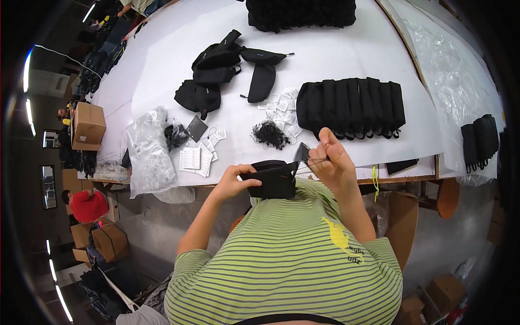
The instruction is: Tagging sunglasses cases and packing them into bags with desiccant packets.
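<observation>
My left hand (232, 183) grips the left side of a small black zip pouch (277, 187), held just off the table's near edge. To its right, my right hand (334, 162) pinches a thin black cord (310, 165) that runs taut toward the pouch's right end. A small dark hang tag (301, 154) sits by that end, close to my right fingers. Beyond my hands lie a tangle of black cords (271, 134) and scattered white paper tags (281, 110). A neat row of black pouches (352, 108) stands to the right of them.
Loose black pouches (208, 73) lie farther back on the white table (179, 32). At left are a clear plastic bag (151, 149), white labels (196, 158) and a dark card (196, 129). A large black stack (300, 13) is at the far edge. Clear plastic sheeting (460, 76) covers the right.
</observation>
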The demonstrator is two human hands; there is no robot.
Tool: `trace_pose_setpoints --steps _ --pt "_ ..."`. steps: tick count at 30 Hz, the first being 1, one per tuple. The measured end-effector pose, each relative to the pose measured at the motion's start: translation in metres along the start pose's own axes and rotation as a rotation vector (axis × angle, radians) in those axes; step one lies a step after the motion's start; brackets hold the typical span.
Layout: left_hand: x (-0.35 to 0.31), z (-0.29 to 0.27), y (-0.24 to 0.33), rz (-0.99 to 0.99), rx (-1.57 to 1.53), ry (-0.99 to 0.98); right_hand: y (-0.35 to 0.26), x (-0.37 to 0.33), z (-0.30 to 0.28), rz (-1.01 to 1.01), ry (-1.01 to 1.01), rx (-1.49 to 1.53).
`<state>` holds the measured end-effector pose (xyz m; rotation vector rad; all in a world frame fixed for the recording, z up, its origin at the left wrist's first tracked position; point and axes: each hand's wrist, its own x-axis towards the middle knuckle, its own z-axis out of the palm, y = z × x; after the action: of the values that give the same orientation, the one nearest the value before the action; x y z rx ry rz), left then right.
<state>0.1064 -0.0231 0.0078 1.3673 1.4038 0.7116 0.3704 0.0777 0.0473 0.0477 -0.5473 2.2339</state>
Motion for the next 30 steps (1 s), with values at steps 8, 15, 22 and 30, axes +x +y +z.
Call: trace_pose_setpoints --steps 8,15,22,30 --pt "-0.016 0.014 0.029 -0.125 -0.214 -0.006 0.047 -0.014 -0.049 0.422 0.078 -0.642" --pt "-0.029 -0.007 0.025 -0.190 -0.335 -0.046 0.042 -0.028 -0.068 0.436 -0.078 -1.379" --pt "-0.045 -0.026 0.019 -0.262 -0.112 0.102 -0.003 -0.022 -0.051 0.403 0.085 -1.419" --pt "-0.046 -0.013 0.035 -0.246 0.055 0.086 -0.056 -0.027 -0.078 0.258 0.324 -1.197"
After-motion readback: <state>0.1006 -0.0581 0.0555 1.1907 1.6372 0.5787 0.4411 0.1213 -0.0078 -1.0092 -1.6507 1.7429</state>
